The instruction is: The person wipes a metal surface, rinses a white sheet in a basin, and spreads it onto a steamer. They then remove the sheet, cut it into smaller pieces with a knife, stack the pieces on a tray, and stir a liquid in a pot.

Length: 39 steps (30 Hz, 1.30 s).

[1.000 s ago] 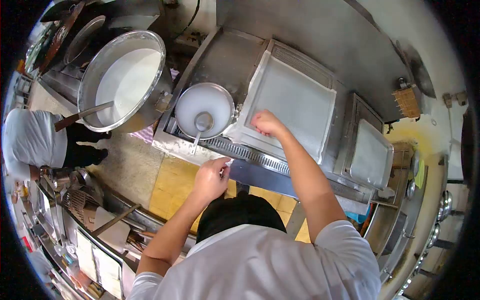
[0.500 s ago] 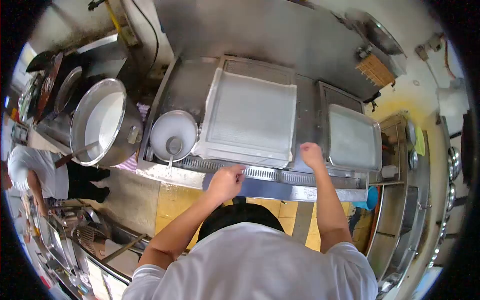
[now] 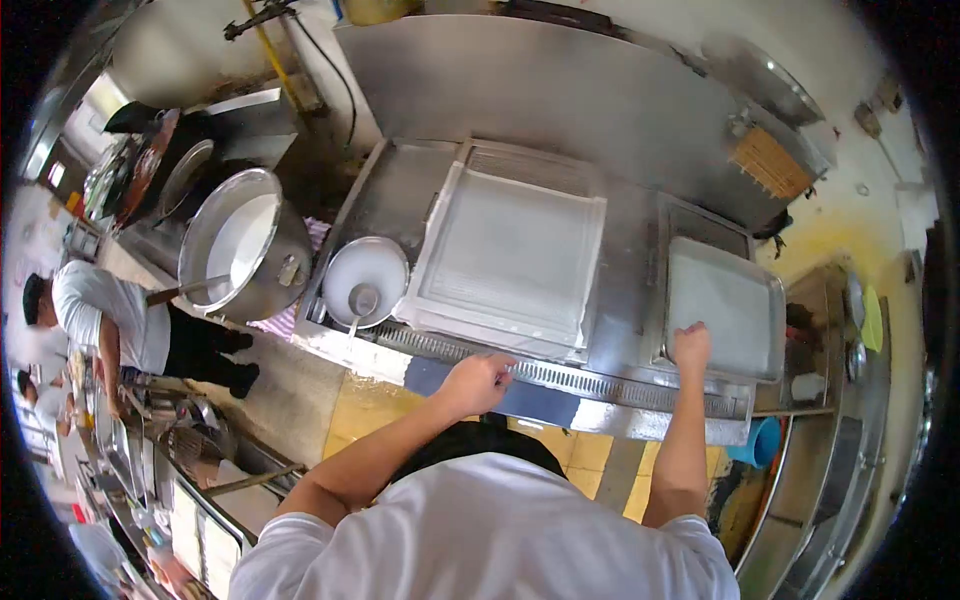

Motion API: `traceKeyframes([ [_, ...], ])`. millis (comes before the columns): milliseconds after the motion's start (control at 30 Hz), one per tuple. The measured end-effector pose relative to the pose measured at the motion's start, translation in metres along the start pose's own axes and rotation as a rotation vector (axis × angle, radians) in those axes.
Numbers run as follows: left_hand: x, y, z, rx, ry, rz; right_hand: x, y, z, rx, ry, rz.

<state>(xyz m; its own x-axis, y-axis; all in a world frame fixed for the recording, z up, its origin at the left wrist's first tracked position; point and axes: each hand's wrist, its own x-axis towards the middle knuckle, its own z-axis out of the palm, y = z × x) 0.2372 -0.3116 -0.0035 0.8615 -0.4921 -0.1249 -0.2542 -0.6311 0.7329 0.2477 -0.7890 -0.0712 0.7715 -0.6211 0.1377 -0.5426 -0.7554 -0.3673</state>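
Observation:
My left hand (image 3: 478,385), its fingers curled closed, is in front of the slotted front edge of the steel counter, with nothing visible in it. My right hand (image 3: 690,345) is a loose fist that overlaps the near left part of a rectangular metal tray (image 3: 725,305) with a whitish surface. Left of that tray, a large square frame covered with white cloth (image 3: 515,255) lies on the counter. Beside the cloth stands a round metal bowl of white liquid (image 3: 365,265), with a ladle (image 3: 363,298) resting in it.
A big metal pot (image 3: 290,250) of white liquid with a stick-like handle (image 3: 185,291) in it stands at left. A person in a white shirt (image 3: 110,310) works further left. Steel shelving (image 3: 800,460) and a blue bucket (image 3: 755,443) are at right.
My right hand has moved right, from beside the tray to over its near left part. My left hand stays closed before the counter edge. The view has shifted.

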Motion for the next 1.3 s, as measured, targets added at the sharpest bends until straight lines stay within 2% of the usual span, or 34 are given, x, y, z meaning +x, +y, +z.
traceKeyframes([
  [67, -0.003, -0.006, -0.006, 0.024, 0.024, -0.029, -0.011, -0.041, 0.001, 0.054, -0.002, -0.054],
  [133, -0.002, -0.013, -0.013, 0.016, 0.074, -0.042, -0.021, -0.055, 0.064, 0.599, -0.144, -0.159],
  [200, -0.003, -0.024, -0.018, -0.017, 0.143, -0.048, -0.098, -0.179, 0.005, 0.58, -0.21, -0.381],
  [233, -0.004, -0.028, -0.023, -0.075, 0.168, -0.078, -0.127, -0.215, 0.0, 0.622, -0.516, -0.284],
  [267, -0.005, -0.033, -0.028, -0.133, 0.191, -0.106, -0.149, -0.244, 0.004, 0.476, -0.65, -0.452],
  [333, -0.015, -0.05, -0.045, -0.206, 0.273, -0.125, -0.196, -0.307, 0.002, 0.81, -0.769, -0.71],
  [433, -0.037, -0.079, -0.083, -0.221, 0.446, -0.115, -0.223, -0.374, 0.008, 0.745, -0.719, -0.857],
  [533, -0.08, -0.117, -0.13, -0.098, 0.544, -0.184, -0.235, -0.44, 0.012, 0.62, -0.756, -1.013],
  [567, -0.094, -0.135, -0.141, -0.044, 0.543, -0.303, -0.241, -0.466, 0.012, 0.598, -0.773, -1.09],
  [667, -0.142, -0.176, -0.183, -0.074, 0.711, -0.265, -0.272, -0.557, 0.003, 0.581, -0.784, -1.313],
  [700, -0.155, -0.186, -0.197, -0.131, 0.73, -0.248, -0.29, -0.591, -0.003, 0.61, -0.761, -1.39],
  [767, -0.18, -0.201, -0.221, -0.14, 0.691, -0.387, -0.33, -0.658, -0.01, 0.734, -0.737, -1.504],
  [800, -0.192, -0.209, -0.23, -0.144, 0.668, -0.454, -0.35, -0.689, -0.005, 0.7, -0.723, -1.577],
  [833, -0.203, -0.22, -0.235, -0.116, 0.776, -0.347, -0.372, -0.722, -0.004, 0.705, -0.701, -1.617],
  [900, -0.225, -0.233, -0.247, -0.169, 0.758, -0.431, -0.414, -0.781, -0.013, 0.75, -0.722, -1.694],
  [967, -0.243, -0.248, -0.255, -0.211, 0.763, -0.473, -0.454, -0.831, -0.003, 0.761, -0.592, -1.773],
  [1067, -0.262, -0.269, -0.259, -0.245, 0.807, -0.485, -0.498, -0.891, 0.025, 0.763, -0.357, -1.884],
  [1167, -0.275, -0.276, -0.269, -0.26, 0.851, -0.512, -0.505, -0.928, 0.037, 0.165, -0.662, -1.964],
  [1300, -0.277, -0.272, -0.292, -0.261, 0.893, -0.479, -0.467, -0.946, 0.031, 0.205, -0.259, -1.935],
])
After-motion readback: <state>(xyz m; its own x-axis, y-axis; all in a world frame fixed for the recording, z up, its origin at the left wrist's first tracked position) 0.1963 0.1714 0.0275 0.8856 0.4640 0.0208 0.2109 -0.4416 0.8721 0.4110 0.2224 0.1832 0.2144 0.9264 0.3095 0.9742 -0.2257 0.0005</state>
